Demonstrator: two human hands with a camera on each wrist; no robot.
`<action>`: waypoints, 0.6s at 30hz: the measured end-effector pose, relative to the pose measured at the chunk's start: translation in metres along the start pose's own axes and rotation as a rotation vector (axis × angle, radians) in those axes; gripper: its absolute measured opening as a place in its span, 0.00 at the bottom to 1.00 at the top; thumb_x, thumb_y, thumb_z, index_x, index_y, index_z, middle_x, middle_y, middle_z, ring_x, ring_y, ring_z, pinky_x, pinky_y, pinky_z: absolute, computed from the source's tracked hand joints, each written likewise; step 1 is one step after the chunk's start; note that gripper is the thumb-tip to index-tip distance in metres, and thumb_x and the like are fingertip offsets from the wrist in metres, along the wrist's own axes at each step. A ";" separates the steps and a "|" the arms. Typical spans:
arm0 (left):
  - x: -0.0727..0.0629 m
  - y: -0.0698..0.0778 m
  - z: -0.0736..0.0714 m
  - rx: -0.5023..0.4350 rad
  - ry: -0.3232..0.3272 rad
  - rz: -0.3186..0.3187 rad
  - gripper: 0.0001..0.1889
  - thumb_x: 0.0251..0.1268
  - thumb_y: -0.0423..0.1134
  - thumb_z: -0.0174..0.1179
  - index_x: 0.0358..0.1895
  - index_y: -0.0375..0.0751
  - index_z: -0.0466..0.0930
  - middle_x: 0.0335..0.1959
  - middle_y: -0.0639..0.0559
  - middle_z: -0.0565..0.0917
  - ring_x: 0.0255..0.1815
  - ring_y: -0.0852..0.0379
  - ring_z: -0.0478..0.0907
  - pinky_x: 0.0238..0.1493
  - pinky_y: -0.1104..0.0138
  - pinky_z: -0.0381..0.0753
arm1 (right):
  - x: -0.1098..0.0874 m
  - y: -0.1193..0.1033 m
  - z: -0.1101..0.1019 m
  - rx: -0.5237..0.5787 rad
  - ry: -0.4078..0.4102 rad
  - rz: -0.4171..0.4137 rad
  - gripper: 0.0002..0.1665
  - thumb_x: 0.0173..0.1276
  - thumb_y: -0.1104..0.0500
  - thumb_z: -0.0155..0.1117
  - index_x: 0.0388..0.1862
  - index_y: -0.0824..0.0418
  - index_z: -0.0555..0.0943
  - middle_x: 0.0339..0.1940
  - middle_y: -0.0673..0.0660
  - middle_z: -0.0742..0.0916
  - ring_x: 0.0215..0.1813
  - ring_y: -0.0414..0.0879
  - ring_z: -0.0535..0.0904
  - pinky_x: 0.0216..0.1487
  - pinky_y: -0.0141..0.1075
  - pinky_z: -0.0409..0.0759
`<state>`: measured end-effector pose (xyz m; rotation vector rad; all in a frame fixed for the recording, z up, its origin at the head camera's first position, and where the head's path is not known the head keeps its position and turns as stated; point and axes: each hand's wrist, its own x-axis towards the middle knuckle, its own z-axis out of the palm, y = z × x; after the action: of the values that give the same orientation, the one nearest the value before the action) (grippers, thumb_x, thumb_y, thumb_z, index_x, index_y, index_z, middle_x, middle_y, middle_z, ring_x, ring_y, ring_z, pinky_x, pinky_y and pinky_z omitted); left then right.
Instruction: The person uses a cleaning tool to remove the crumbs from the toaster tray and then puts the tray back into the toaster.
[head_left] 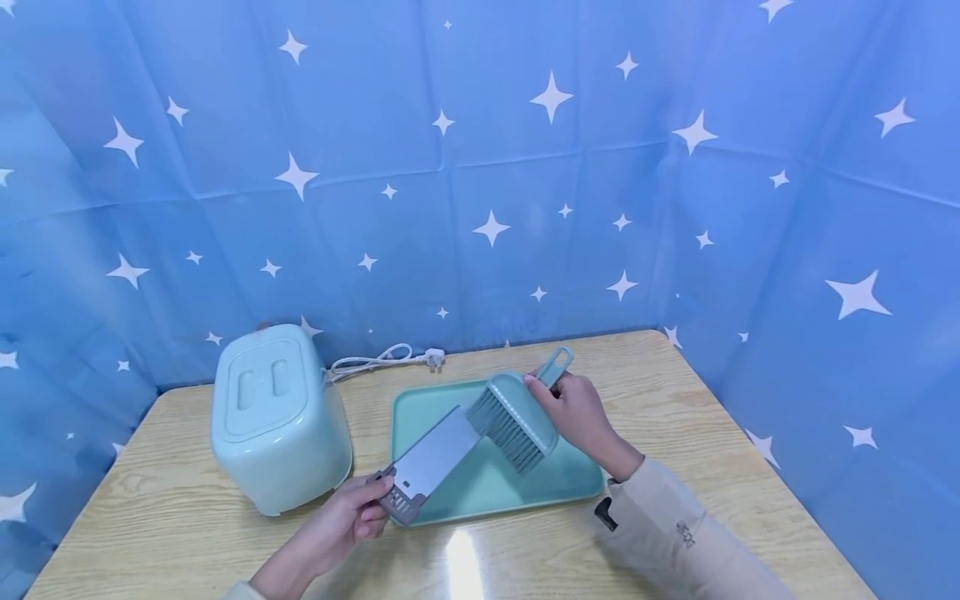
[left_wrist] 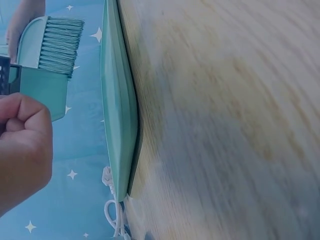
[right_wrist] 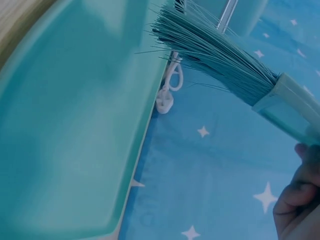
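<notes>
My left hand (head_left: 351, 515) pinches the grey slotted end of a flat, shiny metal crumb tray (head_left: 438, 454), thumb on top. That plate slants up to the right above a shallow teal serving tray (head_left: 547, 483). In my right hand (head_left: 581, 412) is a teal hand brush (head_left: 525, 408), gripped by its looped handle. The bristles (left_wrist: 61, 45) overlap the plate's far end in the left wrist view; whether they touch it I cannot tell. From the right wrist view, the brush (right_wrist: 225, 60) hangs above the serving tray (right_wrist: 65, 125), bristles pointing left.
A pale blue toaster (head_left: 277, 425) with a two-recess lid stands on the left of the wooden table (head_left: 660, 375). Its white cord and plug (head_left: 435, 358) lie behind the serving tray. Blue star-patterned cloth (head_left: 487, 150) hangs round the back and sides.
</notes>
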<state>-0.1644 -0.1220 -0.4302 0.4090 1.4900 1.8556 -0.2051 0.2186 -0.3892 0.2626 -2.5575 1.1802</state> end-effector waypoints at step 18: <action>0.002 0.006 0.006 0.235 0.167 -0.060 0.14 0.75 0.41 0.44 0.46 0.37 0.77 0.17 0.61 0.59 0.15 0.69 0.58 0.22 0.76 0.60 | -0.008 0.004 -0.010 -0.053 -0.013 -0.002 0.17 0.73 0.53 0.56 0.42 0.65 0.85 0.08 0.47 0.66 0.11 0.35 0.58 0.15 0.29 0.59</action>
<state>-0.1638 -0.1163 -0.4234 0.3207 1.8224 1.7075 -0.1971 0.2295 -0.3888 0.2617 -2.5949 1.1109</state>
